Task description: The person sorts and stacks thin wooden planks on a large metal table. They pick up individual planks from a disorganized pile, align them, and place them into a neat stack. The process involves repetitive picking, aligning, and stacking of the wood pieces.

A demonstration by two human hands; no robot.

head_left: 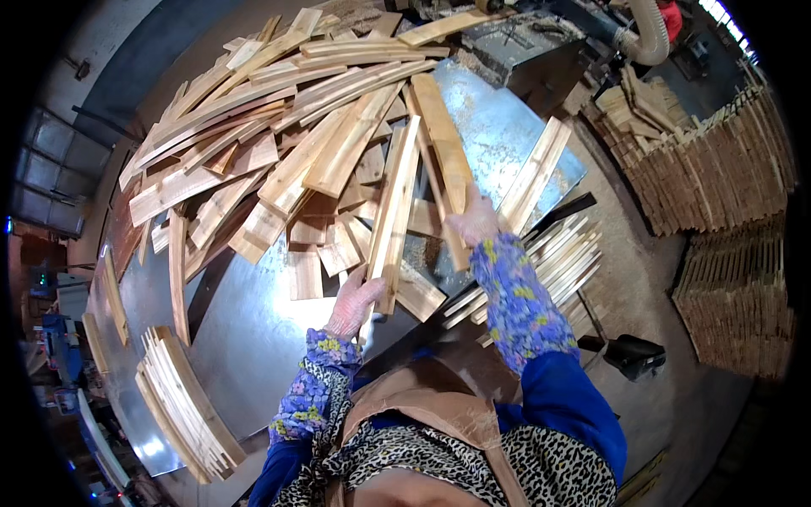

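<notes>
My left hand (356, 302), in a pale knitted glove, closes round the near end of a long light wooden board (395, 215). This board points away from me, its far end resting toward the heap of boards (279, 118) on the metal table. My right hand (476, 221), gloved as well, grips the near end of a wider, yellowish wooden plank (441, 127). A narrower strip lies along that plank's left side; whether my right hand touches it I cannot tell. Flowered sleeve covers reach up both forearms.
A metal table (279, 338) bears the heap. Thin strips (562, 262) lie by its right edge, near another board (536, 173). A bundle of slats (186, 406) sits at lower left. Tall board stacks (705, 169) stand right; a machine (524, 51) with a hose (649, 34) is behind.
</notes>
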